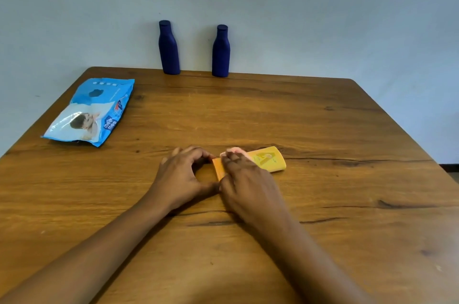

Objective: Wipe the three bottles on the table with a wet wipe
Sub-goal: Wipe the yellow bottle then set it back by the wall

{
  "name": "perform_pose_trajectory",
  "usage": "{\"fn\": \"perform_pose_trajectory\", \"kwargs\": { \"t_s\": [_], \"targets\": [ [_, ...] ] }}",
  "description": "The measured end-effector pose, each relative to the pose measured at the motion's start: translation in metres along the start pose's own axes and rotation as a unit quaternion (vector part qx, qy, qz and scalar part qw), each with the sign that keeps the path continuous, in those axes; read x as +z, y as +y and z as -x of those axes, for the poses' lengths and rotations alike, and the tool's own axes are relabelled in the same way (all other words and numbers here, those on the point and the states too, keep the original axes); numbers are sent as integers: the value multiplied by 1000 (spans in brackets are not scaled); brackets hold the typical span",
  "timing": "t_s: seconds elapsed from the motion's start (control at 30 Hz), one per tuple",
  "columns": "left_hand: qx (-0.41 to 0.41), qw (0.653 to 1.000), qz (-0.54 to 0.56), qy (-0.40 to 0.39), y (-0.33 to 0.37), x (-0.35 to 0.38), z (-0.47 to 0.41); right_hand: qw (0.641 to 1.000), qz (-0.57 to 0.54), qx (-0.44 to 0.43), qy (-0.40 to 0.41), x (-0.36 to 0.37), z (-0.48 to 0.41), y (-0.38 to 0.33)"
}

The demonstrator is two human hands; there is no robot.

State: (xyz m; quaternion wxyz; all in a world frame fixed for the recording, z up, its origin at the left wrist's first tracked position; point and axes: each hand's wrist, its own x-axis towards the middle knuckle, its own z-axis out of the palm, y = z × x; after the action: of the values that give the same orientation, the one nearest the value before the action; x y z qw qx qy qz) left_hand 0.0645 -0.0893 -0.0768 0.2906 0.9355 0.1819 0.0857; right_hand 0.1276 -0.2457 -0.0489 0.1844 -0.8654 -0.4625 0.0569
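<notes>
Three bottles: two blue bottles [169, 48] [220, 51] upright at far table [323, 130] edge, one yellow bottle [269, 161] lying mid-table. Left hand [183, 174] pinches its orange cap end; right hand [246, 179], fingers curled, holds one wet wipe [234, 150] on it. One wipes pack [92, 111] at left.

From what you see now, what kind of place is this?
Probably a plain room at home, though I cannot be sure: a wooden table by a bare pale wall, with a pack of baby wipes and two blue bottles.
</notes>
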Motion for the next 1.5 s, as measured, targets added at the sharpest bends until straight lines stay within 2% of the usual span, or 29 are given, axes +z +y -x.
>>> {"fn": "perform_pose_trajectory", "kwargs": {
  "t_s": [0.1,0.23,0.37,0.53,0.7,0.87,1.03,1.17,1.2,1.37,1.43,1.5],
  "targets": [
    [4,1000,2,8,-2,2,0,1000,-5,-25,3,8,10,-8],
    [2,1000,3,14,1,2,0,999,-11,28,35,3,-1,7],
    [2,1000,10,17,-1,3,-1,1000,2,-11,19,20,1,-15],
    [-2,1000,5,18,3,2,0,996,-13,62,57,7,-1,10],
    [-5,1000,4,14,1,3,0,1000,-8,2,4,17,10,-12],
    [-11,1000,-15,16,4,4,0,991,12,123,45,-4,5,38],
    [-12,1000,-1,17,2,4,0,999,-13,36,18,18,10,-4],
    [-9,1000,-5,12,2,3,-1,989,24,139,51,1,2,45],
    [-6,1000,-2,12,2,3,-2,989,16,141,49,1,0,42],
    [2,1000,7,22,0,3,-1,999,-48,-7,3,23,18,-14],
    [6,1000,12,20,1,3,0,999,-44,11,13,14,19,10],
    [1,1000,9,18,2,3,-1,997,-24,71,28,5,16,39]
  ]
}}
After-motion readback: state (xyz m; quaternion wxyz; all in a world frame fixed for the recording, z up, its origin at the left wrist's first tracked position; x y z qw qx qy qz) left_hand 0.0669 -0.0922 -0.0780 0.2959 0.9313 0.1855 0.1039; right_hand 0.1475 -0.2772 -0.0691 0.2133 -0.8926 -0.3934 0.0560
